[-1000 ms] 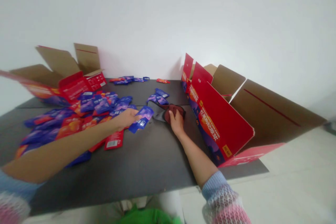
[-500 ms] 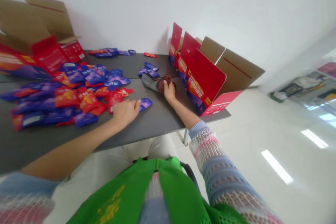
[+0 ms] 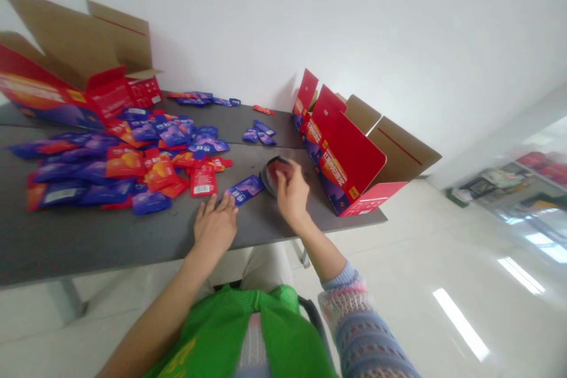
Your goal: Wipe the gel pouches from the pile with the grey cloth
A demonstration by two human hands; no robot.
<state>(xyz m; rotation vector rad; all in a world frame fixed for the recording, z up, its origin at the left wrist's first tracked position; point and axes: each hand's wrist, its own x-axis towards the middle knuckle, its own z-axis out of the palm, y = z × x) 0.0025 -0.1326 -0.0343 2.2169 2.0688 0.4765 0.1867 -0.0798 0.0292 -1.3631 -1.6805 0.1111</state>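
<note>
A single purple pouch lies flat near the front of the dark grey table. My left hand is open, its fingers stretched out flat on the table with the fingertips over the pouch's left end. In my right hand, fingers closed, is a dark, rounded object with a reddish-brown middle; its kind is unclear. It is held at the pouch's right end; whether the two touch cannot be made out. Just left of the pouch lies a red pouch with a barcode.
A large heap of purple and orange-red pouches covers the table's left part. Behind it stands an open carton. Another open red carton stands at the right edge. Small purple pouches and one red pouch lie further back.
My left hand has loosened from its closed grip and now lies flat at the purple pouch. My right hand has brought the dark object down and nearer the pouch. The view has shifted slightly.
</note>
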